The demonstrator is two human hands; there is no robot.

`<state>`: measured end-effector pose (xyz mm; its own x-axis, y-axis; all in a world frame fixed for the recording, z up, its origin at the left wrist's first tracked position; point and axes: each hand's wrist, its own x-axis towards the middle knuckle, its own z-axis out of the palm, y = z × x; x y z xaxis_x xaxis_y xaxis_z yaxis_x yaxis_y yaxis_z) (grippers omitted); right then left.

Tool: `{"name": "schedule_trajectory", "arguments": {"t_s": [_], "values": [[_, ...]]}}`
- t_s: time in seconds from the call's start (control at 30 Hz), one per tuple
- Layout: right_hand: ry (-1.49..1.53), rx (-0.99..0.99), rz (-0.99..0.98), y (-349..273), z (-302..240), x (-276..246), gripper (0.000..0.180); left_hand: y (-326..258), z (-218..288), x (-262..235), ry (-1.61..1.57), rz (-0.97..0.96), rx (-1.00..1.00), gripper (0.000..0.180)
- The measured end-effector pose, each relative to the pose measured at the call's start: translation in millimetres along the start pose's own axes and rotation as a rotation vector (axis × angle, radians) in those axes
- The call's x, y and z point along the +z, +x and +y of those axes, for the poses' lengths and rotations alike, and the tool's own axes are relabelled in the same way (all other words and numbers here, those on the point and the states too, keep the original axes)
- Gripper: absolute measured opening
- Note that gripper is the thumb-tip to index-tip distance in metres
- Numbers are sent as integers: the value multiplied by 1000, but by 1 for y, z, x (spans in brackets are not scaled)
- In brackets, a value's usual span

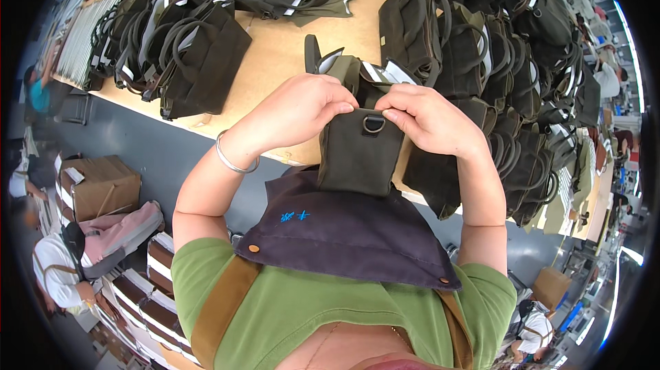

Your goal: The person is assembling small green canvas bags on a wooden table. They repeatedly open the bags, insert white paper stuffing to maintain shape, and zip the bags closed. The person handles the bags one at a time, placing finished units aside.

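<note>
A dark olive bag (359,157) stands in front of me at the table's near edge, its narrow end toward me. That end carries a small tab with a metal D-ring (373,124). My left hand (306,105) pinches the top edge of this end from the left, thumb and fingers together. From the right, my right hand (427,119) pinches the same edge, a short gap away. Beyond my fingers the bag's top is open, and pale lining or paper shows inside.
Rows of similar dark bags (474,47) crowd the right of the wooden table (289,54). More handled bags (199,61) stand at the left, and others lie at the back. A cardboard box (103,184) sits at lower left. Other people work on both sides.
</note>
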<state>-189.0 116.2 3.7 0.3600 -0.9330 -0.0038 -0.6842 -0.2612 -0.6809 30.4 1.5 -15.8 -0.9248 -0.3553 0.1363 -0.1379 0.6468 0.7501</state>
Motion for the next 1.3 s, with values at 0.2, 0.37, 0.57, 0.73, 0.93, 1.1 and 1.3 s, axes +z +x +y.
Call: {"name": "schedule_trajectory", "arguments": {"t_s": [0.2,0.37,0.57,0.73,0.93,1.1,1.3], "values": [[6,-36,24,-2,-5,3,11,-4,9,-1,-136,-10,-103,11],[17,-78,83,-2,-5,11,10,-7,9,10,-170,59,-52,9],[-147,-167,272,-22,-36,23,22,-30,31,16,260,339,401,19],[-130,-92,405,-23,24,80,17,-46,-18,64,197,337,251,17],[238,554,1152,-20,86,92,33,-65,-67,80,-453,883,-413,21],[143,307,575,31,37,98,52,-51,-37,110,-201,323,-134,27],[101,258,220,57,22,74,43,-45,-32,55,82,355,-73,43]]}}
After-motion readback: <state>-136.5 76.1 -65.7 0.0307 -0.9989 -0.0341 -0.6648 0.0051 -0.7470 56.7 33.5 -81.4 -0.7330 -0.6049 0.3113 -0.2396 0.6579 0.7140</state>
